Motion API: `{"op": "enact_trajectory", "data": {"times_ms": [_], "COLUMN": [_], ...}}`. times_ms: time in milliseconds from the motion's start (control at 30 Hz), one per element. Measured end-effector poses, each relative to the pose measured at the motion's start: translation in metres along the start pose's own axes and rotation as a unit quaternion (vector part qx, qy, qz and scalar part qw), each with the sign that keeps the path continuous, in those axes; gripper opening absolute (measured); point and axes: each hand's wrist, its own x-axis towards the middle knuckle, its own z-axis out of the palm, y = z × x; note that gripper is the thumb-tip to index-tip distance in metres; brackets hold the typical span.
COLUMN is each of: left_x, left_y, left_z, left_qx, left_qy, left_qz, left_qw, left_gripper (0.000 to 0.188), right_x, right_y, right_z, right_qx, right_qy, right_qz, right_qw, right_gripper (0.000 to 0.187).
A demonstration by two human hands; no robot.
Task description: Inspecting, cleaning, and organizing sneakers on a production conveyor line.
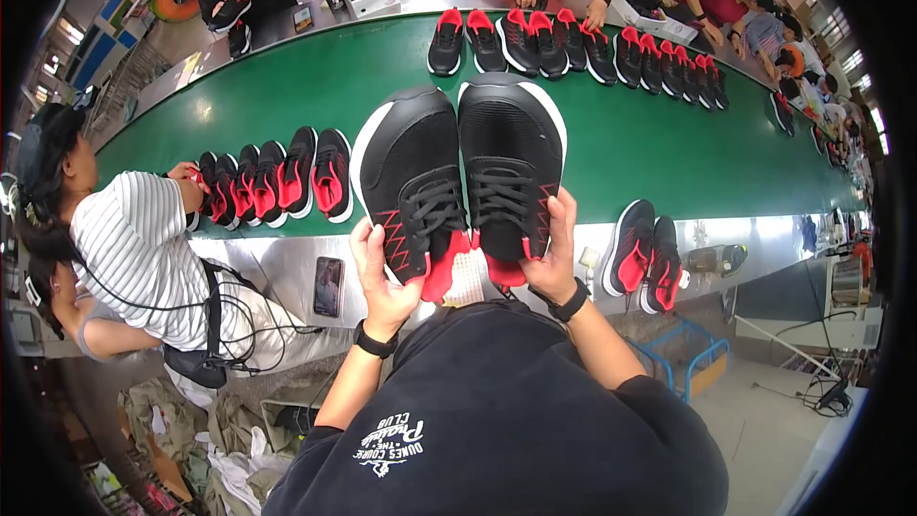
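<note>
On the green tabletop (258,86), sneakers (544,46) line the far edge. Above its near side, the left hand (384,279) has its grip on the left shoe (411,143) near the heel, the right hand (556,263) on the right shoe (513,129) alongside.

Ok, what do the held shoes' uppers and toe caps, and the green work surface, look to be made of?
Shoe uppers: probably mesh or knit fabric, matte black with fine ribbing. Toe caps: likely synthetic leather or rubber, smooth with a soft sheen. Green work surface: possibly plastic or rubber, evenly coloured, with glossy reflections.
</note>
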Motion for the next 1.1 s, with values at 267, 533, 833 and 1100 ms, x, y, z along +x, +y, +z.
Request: {"op": "enact_trajectory", "data": {"times_ms": [267,533,833,1100], "left_x": [-0.071,-0.125,-0.115,-0.075], "left_y": [-0.055,-0.116,-0.182,-0.135], "left_z": [0.018,0.021,-0.006,-0.027], "left_qx": [0.169,0.163,-0.114,-0.569], "left_qy": [-0.096,-0.171,-0.248,0.007], "left_qz": [-0.218,-0.291,-0.501,-0.643], "left_qw": [0.956,0.927,0.821,0.512], "left_gripper": [0.075,0.088,0.063,0.044], "right_x": [-0.069,-0.118,-0.105,-0.058], "right_y": [0.049,0.105,0.149,0.096], "right_z": [0.041,0.070,0.065,0.052], "right_qx": [-0.186,-0.184,0.037,0.497], "right_qy": [-0.154,-0.219,-0.321,-0.080], "right_qz": [0.182,0.237,0.498,0.652], "right_qw": [0.953,0.928,0.805,0.566], "right_gripper": [0.076,0.102,0.069,0.053]}}
